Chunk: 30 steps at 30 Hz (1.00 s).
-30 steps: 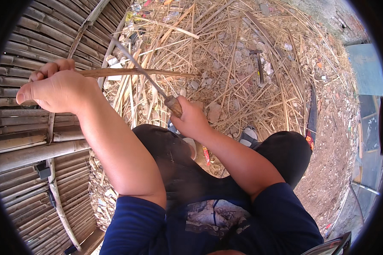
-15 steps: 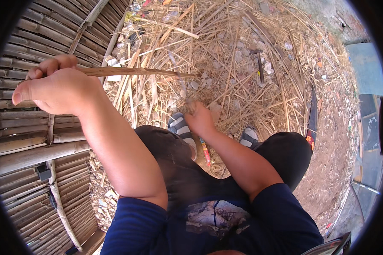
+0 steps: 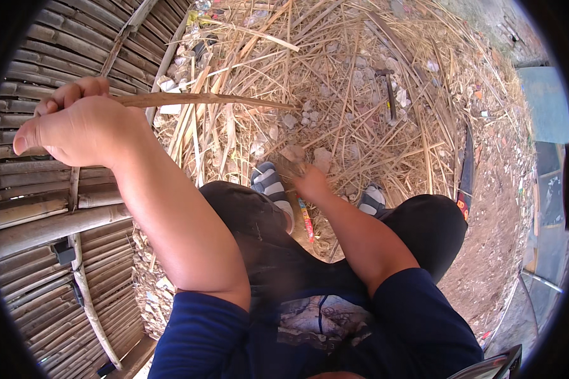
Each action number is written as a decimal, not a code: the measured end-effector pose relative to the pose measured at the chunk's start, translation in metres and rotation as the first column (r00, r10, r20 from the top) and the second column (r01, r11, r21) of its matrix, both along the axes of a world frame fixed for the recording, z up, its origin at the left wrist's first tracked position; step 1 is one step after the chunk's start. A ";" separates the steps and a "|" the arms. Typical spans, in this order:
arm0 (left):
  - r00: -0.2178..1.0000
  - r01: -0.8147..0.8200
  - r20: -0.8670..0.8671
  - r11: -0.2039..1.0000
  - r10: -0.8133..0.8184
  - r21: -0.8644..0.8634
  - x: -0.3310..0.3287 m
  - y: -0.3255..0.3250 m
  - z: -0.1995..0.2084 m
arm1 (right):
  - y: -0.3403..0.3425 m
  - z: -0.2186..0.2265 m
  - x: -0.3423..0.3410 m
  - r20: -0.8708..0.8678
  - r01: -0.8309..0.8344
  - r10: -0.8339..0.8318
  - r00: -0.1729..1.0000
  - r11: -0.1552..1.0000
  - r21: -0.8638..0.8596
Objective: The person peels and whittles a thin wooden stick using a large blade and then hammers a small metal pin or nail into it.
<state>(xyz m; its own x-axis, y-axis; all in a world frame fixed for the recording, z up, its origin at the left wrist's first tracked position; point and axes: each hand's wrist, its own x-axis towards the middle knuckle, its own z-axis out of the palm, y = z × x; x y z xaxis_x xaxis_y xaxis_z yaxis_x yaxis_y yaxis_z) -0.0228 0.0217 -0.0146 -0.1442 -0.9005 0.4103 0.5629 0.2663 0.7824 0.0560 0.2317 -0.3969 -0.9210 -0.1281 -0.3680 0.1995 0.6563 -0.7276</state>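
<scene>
My left hand point(image 3: 79, 120) is raised at the left, its fingers closed around one end of a long split bamboo strip point(image 3: 196, 99). The strip runs level to the right and narrows to a point above the littered ground. Low between my feet, my right hand point(image 3: 313, 184) is closed on a short brownish thing point(image 3: 291, 167). Motion blur hides what kind of thing it is. It sits below the strip and apart from it, close to my left sandal point(image 3: 269, 183).
A hammer point(image 3: 390, 95) lies among bamboo scraps and stones beyond my feet. A bamboo-slat wall point(image 3: 38, 208) rises close on my left. On the right lies a long dark blade-like thing point(image 3: 466, 164). A red, narrow printed thing point(image 3: 306, 221) lies between my legs.
My right hand has moved a little right and nearer to me; a blurred pale streak above it no longer shows. My left hand and the strip have shifted slightly.
</scene>
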 end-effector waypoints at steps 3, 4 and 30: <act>1.000 0.003 -0.010 0.998 -0.004 -0.059 0.003 -0.002 -0.002 | -0.019 0.033 -0.015 0.037 -0.027 0.031 0.999 0.994 -0.109; 1.000 -0.001 -0.001 0.999 0.001 -0.052 0.003 -0.001 -0.002 | -0.020 0.038 -0.019 0.042 -0.078 0.081 0.996 0.996 -0.052; 0.936 0.227 -0.037 0.682 -0.350 -0.695 0.175 -0.025 0.130 | 0.328 0.261 0.046 -0.102 0.336 -0.323 0.941 0.929 0.155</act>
